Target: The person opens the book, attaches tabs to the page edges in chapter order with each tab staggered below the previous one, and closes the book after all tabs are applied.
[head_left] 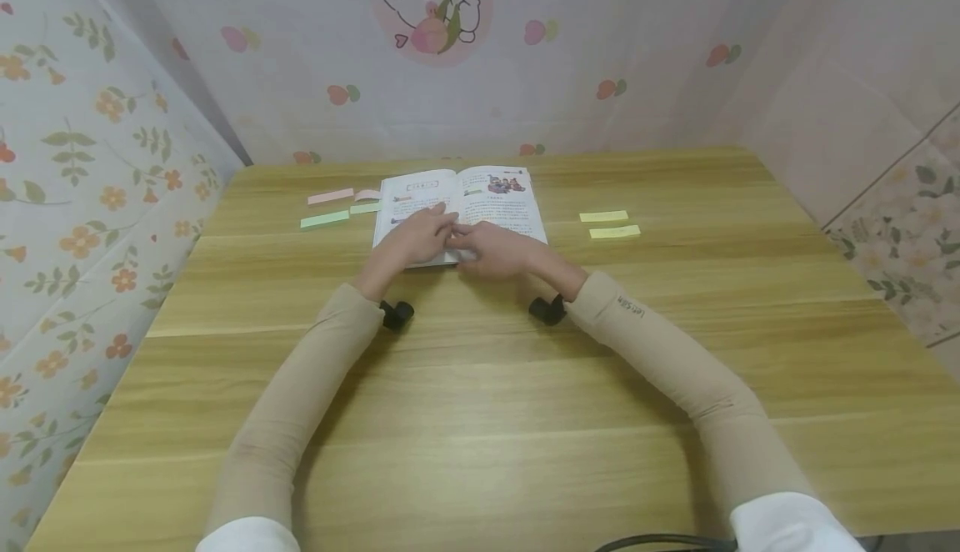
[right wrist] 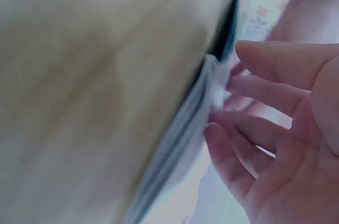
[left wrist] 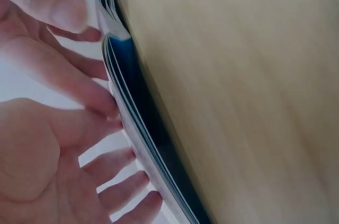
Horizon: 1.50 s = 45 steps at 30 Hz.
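An open book [head_left: 511, 217] with printed text and colored pictures lies on the table. My left hand [head_left: 420, 233] rests on the lower part of its left page, fingers extended toward the center fold. From the other side my right hand [head_left: 495, 249] touches the right page near the lower edge, and the fingertips of both hands meet or overlap at the fold. In the left wrist view, the fingers of the left hand [left wrist: 79, 166] lie spread on the page beside the book's edge. Relaxed fingers of the right hand [right wrist: 280, 134] touch the paper in the right wrist view.
Pink strips [head_left: 330, 197] and green strips [head_left: 325, 219] lie left of the book, some against its edge. Two yellow strips [head_left: 615, 232] are to the right. A black cable [head_left: 663, 539] runs along the table's near edge. Patterned curtains [head_left: 480, 110] stand behind and beside the table.
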Each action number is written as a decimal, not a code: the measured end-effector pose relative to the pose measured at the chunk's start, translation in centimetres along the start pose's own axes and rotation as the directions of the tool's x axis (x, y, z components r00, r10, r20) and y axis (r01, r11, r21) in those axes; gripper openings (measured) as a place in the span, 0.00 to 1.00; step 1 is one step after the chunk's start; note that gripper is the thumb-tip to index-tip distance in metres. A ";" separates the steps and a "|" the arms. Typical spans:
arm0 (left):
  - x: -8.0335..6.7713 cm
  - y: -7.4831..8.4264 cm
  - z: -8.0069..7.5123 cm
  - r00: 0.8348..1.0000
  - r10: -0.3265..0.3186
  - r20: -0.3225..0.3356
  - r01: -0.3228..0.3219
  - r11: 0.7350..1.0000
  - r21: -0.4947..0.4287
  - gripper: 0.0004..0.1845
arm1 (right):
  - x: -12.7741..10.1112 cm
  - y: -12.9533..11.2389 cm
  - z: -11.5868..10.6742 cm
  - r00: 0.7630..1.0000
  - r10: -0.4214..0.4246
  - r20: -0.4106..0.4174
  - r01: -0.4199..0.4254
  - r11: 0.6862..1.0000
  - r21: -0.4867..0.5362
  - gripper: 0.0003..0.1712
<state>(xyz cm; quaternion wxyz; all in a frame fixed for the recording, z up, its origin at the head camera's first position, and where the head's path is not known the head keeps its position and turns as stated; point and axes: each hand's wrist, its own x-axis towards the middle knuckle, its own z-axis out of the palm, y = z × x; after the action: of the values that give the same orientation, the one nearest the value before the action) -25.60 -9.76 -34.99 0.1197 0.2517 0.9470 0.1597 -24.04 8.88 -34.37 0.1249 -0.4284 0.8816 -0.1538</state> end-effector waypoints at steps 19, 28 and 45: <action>-0.5 -0.3 -0.2 0.994 0.005 0.112 0.002 0.998 -0.058 0.31 | 3.6 2.1 -2.8 0.975 0.222 0.009 -0.222 0.975 0.008 0.22; -0.4 -0.3 0.1 0.989 -0.005 0.147 0.013 0.998 -0.057 0.31 | 5.8 3.2 -3.5 0.928 0.358 0.100 -0.354 0.933 -0.056 0.11; -0.5 -0.1 -0.5 0.985 -0.006 0.172 0.009 1.000 -0.015 0.31 | 7.8 5.2 -3.6 0.880 0.436 0.188 -0.417 0.899 -0.134 0.34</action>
<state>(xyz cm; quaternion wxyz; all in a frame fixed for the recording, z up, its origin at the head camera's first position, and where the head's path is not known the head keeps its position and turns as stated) -25.41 -10.21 -34.49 0.2034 0.2601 0.9328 0.1445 -33.73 6.39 -33.69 0.2300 -0.2431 0.9416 -0.0360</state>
